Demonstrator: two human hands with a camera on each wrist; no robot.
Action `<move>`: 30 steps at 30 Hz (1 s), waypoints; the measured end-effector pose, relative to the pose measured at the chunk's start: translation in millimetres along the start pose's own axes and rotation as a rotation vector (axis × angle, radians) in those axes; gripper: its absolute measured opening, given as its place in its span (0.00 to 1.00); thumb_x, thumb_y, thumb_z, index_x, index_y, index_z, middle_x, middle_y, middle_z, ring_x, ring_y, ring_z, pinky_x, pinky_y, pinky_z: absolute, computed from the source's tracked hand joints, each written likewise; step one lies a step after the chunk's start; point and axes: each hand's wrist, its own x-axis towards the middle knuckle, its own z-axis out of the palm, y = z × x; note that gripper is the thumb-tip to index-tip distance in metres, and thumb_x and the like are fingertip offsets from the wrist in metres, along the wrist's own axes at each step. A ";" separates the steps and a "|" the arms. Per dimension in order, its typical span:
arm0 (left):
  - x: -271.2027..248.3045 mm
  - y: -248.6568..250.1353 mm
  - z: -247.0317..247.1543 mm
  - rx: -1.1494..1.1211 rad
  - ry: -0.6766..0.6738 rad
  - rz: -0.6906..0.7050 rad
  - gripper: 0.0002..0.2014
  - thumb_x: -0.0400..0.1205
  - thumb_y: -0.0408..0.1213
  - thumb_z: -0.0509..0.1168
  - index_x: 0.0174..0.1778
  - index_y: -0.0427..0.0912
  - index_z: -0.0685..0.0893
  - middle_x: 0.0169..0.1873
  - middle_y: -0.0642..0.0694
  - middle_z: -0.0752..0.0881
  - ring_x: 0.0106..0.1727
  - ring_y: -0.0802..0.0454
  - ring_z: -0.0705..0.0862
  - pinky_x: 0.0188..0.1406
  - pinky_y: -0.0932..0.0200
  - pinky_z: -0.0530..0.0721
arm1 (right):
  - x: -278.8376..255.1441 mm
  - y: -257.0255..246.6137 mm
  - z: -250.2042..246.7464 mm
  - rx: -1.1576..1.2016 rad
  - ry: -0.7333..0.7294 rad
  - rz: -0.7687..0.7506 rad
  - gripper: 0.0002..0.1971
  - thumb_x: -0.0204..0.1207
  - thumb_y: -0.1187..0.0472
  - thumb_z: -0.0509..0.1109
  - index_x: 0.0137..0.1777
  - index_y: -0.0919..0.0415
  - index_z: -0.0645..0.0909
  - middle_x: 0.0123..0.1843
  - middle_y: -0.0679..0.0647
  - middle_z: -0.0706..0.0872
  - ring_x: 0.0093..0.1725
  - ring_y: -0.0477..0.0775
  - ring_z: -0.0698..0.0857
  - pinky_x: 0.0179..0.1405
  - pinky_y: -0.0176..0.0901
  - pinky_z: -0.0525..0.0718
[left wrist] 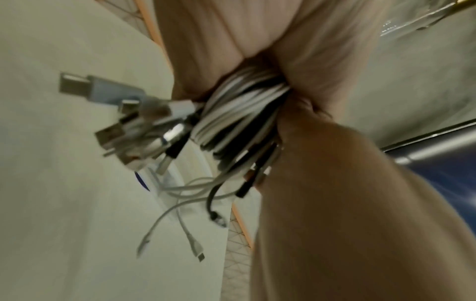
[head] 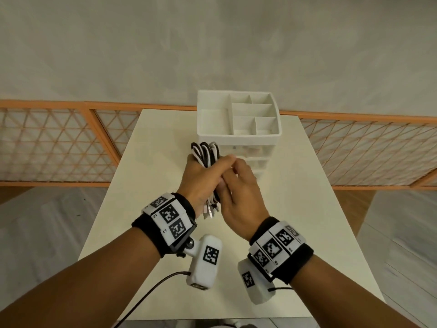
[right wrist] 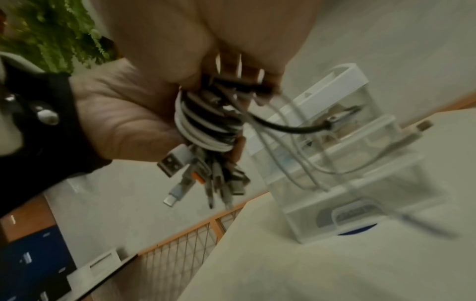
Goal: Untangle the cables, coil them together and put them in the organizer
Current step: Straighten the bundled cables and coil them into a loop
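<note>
- Left hand point(head: 202, 178) wrapped round a coiled bundle of cables point(head: 206, 154), thumb laid across the front, fingers closed behind — bundle held in the air above the table point(head: 295, 209), just in front of the organizer point(head: 238, 136).
- Bundle of cables made of white and black strands in alternating bands, looped tight; top of the loops standing out above the left fist, seen from the head.
- From the left wrist, same bundle point(left wrist: 239, 114) squeezed in the palm, a cluster of plugs point(left wrist: 134, 130) — silver USB heads, one pale grey, one black sleeve — sticking out to one side, blurred.
- Several loose ends point(left wrist: 185, 220) hanging below the coil: thin white leads and one black lead, each tipped with a small connector.
- Right hand point(head: 240, 185) pressed against the bundle from the right, fingers curled onto the strands and pinching them beside the left thumb.
- Organizer white, open top split into several compartments, clear drawers below; standing at the far end of the table.
</note>
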 end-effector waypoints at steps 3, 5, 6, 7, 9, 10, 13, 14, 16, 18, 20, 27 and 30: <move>6.2 3.2 -7.9 -0.048 0.078 0.048 0.13 0.79 0.36 0.73 0.55 0.37 0.80 0.37 0.43 0.86 0.39 0.46 0.90 0.40 0.49 0.90 | -10.2 5.7 -8.5 0.029 -0.189 0.006 0.24 0.90 0.52 0.53 0.84 0.53 0.67 0.79 0.54 0.70 0.64 0.53 0.81 0.66 0.54 0.81; 8.4 5.9 -9.7 -0.048 0.055 0.069 0.12 0.77 0.37 0.74 0.51 0.39 0.80 0.33 0.46 0.84 0.39 0.45 0.87 0.40 0.50 0.87 | -11.3 6.4 -10.6 0.072 -0.222 0.029 0.25 0.90 0.50 0.51 0.86 0.48 0.62 0.79 0.52 0.71 0.62 0.51 0.82 0.66 0.56 0.82; 8.1 7.1 -9.9 -0.051 0.032 0.089 0.15 0.74 0.40 0.77 0.51 0.40 0.80 0.35 0.46 0.84 0.41 0.44 0.87 0.40 0.50 0.86 | -11.1 5.3 -9.9 0.052 -0.215 0.025 0.25 0.90 0.50 0.51 0.86 0.48 0.62 0.77 0.52 0.73 0.62 0.51 0.82 0.64 0.59 0.82; 7.6 7.9 -9.7 -0.057 0.010 0.104 0.20 0.71 0.42 0.79 0.52 0.40 0.81 0.39 0.46 0.85 0.45 0.42 0.88 0.43 0.48 0.88 | -11.1 3.9 -9.3 0.021 -0.214 0.025 0.24 0.90 0.50 0.50 0.85 0.48 0.63 0.76 0.52 0.74 0.63 0.50 0.81 0.62 0.61 0.80; 7.4 7.2 -9.3 -0.048 0.008 0.115 0.29 0.68 0.45 0.83 0.60 0.34 0.82 0.48 0.44 0.85 0.55 0.39 0.88 0.52 0.43 0.89 | -10.2 0.8 -10.1 -0.027 -0.227 0.026 0.24 0.90 0.49 0.50 0.85 0.49 0.63 0.77 0.52 0.75 0.65 0.49 0.79 0.63 0.62 0.77; 6.7 5.8 -9.2 -0.050 0.031 0.122 0.29 0.69 0.44 0.82 0.61 0.32 0.82 0.49 0.43 0.85 0.54 0.39 0.88 0.53 0.43 0.89 | -10.4 -0.2 -11.4 -0.037 -0.241 0.019 0.25 0.90 0.48 0.50 0.85 0.48 0.62 0.77 0.51 0.74 0.66 0.49 0.79 0.64 0.61 0.76; 5.0 7.5 -10.7 -0.061 0.119 0.113 0.13 0.74 0.36 0.75 0.51 0.35 0.84 0.38 0.38 0.85 0.40 0.41 0.86 0.40 0.48 0.87 | -9.0 -1.0 -22.6 -0.084 -0.293 -0.038 0.29 0.88 0.44 0.56 0.87 0.46 0.57 0.73 0.48 0.81 0.66 0.48 0.80 0.63 0.56 0.75; 4.8 10.0 -12.7 -0.067 0.134 0.111 0.08 0.76 0.32 0.73 0.48 0.34 0.84 0.35 0.37 0.84 0.37 0.42 0.85 0.36 0.49 0.86 | -8.5 3.8 -27.8 -0.103 -0.285 -0.052 0.32 0.86 0.44 0.61 0.87 0.45 0.57 0.67 0.46 0.86 0.64 0.47 0.82 0.63 0.53 0.75; 4.3 16.5 -17.4 -0.089 0.143 0.123 0.05 0.76 0.27 0.70 0.45 0.31 0.84 0.31 0.37 0.84 0.31 0.42 0.85 0.34 0.49 0.85 | -5.5 14.1 -38.4 -0.117 -0.232 0.015 0.34 0.80 0.51 0.71 0.84 0.44 0.62 0.53 0.44 0.91 0.55 0.46 0.86 0.58 0.46 0.78; 2.8 19.6 -19.3 -0.081 0.119 0.167 0.09 0.72 0.29 0.70 0.45 0.29 0.85 0.30 0.37 0.86 0.30 0.42 0.85 0.34 0.49 0.86 | -4.0 24.8 -43.0 -0.117 -0.186 0.066 0.25 0.75 0.57 0.74 0.72 0.46 0.78 0.39 0.41 0.86 0.39 0.42 0.85 0.46 0.38 0.81; -2.2 22.5 -17.7 -0.030 0.075 0.226 0.10 0.69 0.32 0.70 0.43 0.30 0.86 0.30 0.39 0.87 0.33 0.43 0.87 0.35 0.50 0.87 | -1.4 28.7 -41.8 -0.166 -0.239 0.080 0.02 0.75 0.58 0.72 0.46 0.51 0.85 0.28 0.40 0.78 0.28 0.42 0.76 0.35 0.39 0.75; -9.8 24.7 -20.8 0.199 -0.096 0.353 0.02 0.69 0.32 0.68 0.34 0.40 0.86 0.35 0.40 0.87 0.43 0.40 0.88 0.52 0.35 0.89 | -2.1 37.8 -45.9 0.006 -0.496 0.346 0.04 0.76 0.54 0.77 0.44 0.53 0.89 0.34 0.44 0.86 0.33 0.41 0.81 0.39 0.35 0.76; -12.1 22.1 -17.7 0.225 -0.093 0.360 0.03 0.67 0.33 0.69 0.34 0.39 0.85 0.35 0.40 0.86 0.43 0.38 0.87 0.53 0.31 0.88 | 0.2 31.1 -44.6 0.093 -0.566 0.308 0.17 0.68 0.53 0.80 0.58 0.46 0.87 0.56 0.42 0.86 0.55 0.45 0.85 0.58 0.40 0.82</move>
